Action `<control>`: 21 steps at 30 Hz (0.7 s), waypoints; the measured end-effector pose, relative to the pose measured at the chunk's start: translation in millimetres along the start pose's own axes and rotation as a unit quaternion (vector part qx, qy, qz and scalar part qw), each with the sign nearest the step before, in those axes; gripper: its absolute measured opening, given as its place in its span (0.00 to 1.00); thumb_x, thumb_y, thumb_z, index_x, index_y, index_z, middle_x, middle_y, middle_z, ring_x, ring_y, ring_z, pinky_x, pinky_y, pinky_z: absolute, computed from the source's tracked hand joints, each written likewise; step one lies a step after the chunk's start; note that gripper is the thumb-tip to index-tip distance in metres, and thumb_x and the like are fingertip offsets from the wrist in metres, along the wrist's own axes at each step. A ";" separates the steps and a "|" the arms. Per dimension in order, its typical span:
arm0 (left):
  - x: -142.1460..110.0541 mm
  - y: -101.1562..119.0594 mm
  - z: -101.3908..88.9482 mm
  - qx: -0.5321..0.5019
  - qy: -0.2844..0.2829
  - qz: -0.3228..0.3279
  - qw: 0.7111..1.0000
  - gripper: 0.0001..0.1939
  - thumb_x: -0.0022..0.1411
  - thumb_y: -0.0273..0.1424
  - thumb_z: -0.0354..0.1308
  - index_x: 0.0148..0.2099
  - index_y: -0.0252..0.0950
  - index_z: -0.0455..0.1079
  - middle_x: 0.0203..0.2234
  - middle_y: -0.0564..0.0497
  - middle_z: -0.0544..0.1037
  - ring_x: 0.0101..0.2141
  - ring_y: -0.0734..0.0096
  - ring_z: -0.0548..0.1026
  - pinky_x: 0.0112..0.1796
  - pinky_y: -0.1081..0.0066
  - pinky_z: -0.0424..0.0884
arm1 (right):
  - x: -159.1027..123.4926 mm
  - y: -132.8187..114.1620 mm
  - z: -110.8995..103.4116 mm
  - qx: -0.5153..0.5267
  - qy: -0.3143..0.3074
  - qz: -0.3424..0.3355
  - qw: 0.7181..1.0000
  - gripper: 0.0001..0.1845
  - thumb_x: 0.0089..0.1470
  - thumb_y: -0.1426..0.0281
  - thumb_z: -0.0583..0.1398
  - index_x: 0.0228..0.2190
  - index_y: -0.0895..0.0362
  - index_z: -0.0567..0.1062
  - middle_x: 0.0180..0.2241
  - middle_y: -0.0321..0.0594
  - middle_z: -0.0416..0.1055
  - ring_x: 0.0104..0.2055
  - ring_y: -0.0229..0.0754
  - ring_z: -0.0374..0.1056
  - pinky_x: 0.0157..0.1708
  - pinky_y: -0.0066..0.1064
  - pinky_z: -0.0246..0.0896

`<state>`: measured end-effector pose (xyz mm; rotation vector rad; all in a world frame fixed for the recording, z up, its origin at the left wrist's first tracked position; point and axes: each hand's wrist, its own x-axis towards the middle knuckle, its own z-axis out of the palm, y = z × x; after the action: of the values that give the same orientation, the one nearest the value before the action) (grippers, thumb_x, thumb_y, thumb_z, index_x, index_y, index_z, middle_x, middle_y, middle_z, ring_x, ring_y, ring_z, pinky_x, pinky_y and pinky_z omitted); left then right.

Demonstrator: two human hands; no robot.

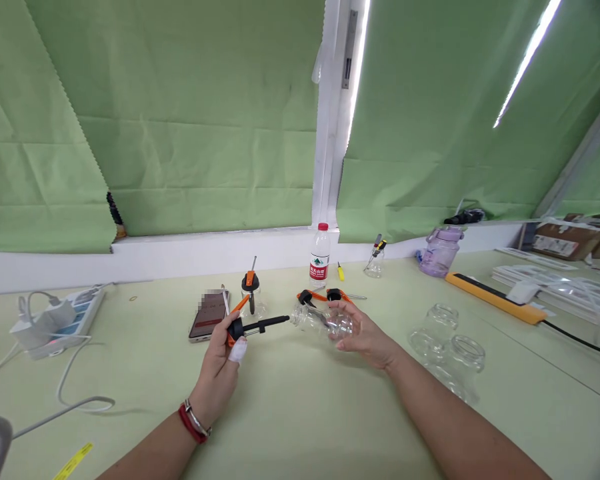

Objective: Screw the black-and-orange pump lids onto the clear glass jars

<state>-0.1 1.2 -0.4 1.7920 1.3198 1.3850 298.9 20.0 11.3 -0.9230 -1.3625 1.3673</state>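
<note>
My left hand (220, 370), a white wrap on its thumb, is closed around a black-and-orange lid piece (236, 329) whose long black stem (270, 324) points right. In my right hand (367, 337) a clear jar (337, 325) lies on its side, its narrow end toward the stem's tip. The stem and the jar look slightly apart or just meeting; I cannot tell which. Behind the left hand stands a clear jar topped with a similar black-and-orange lid (251, 283). More black-and-orange lid pieces (307, 297) lie behind the jar I hold, partly hidden.
Several clear jars (467, 353) stand at right. A phone (210, 317) and a white power strip (83, 317) with cables are at left. Behind are a red-capped water bottle (320, 257), a jar with screwdrivers (375, 265), a purple bottle (441, 252) and an orange power strip (495, 298).
</note>
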 end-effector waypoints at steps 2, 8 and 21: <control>-0.2 -0.8 -0.6 0.001 0.002 0.002 1.000 0.23 0.64 0.32 0.47 0.61 0.42 0.52 0.48 0.48 0.65 0.47 0.64 0.66 0.47 0.68 0.62 | -0.2 0.7 0.6 0.006 -0.006 -0.003 1.000 0.39 0.30 0.72 0.71 0.47 0.49 0.68 0.42 0.40 0.64 0.48 0.47 0.60 0.45 0.43 0.63; -1.7 -2.7 -0.3 -0.017 -0.045 0.039 0.998 0.21 0.65 0.32 0.46 0.60 0.42 0.53 0.50 0.46 0.64 0.50 0.62 0.65 0.51 0.64 0.59 | -1.0 6.4 5.7 0.039 -0.039 -0.006 0.998 0.37 0.31 0.74 0.70 0.46 0.47 0.68 0.46 0.40 0.59 0.49 0.46 0.57 0.45 0.42 0.63; -8.3 6.3 2.1 -0.060 -0.170 0.047 0.983 0.18 0.61 0.34 0.54 0.53 0.39 0.59 0.40 0.44 0.69 0.39 0.63 0.69 0.43 0.64 0.68 | -8.4 13.2 32.4 0.058 -0.095 0.021 0.994 0.39 0.30 0.75 0.71 0.47 0.46 0.67 0.49 0.40 0.57 0.51 0.47 0.58 0.45 0.42 0.64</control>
<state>4.1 -8.4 0.7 1.9236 0.9654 1.1145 268.4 4.5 0.2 -0.7633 -1.3950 1.5818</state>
